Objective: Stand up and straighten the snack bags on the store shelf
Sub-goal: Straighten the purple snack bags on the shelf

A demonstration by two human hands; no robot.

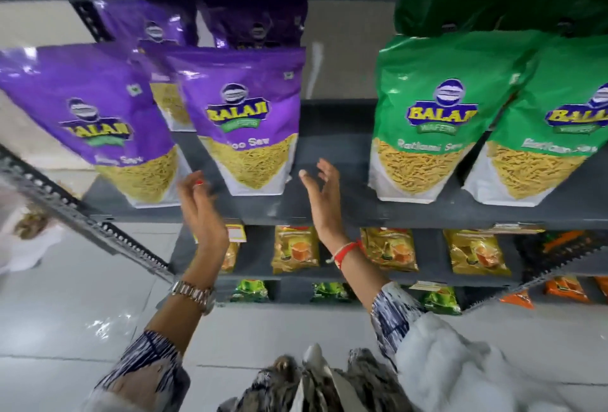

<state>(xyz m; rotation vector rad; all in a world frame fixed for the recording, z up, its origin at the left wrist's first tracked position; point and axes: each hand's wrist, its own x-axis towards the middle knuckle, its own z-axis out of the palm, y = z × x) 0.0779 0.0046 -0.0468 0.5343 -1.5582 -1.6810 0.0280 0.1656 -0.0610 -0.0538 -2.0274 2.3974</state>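
Up at the grey shelf (pixel 329 211), both hands are open and hold nothing. Near the front edge, the left hand (pixel 200 204) hangs just beside the lower left corner of the middle purple bag (pixel 246 115), and the right hand (pixel 324 191) is apart from its right side. That bag stands upright between another purple bag (pixel 98 115) and two green bags (pixel 437 109).
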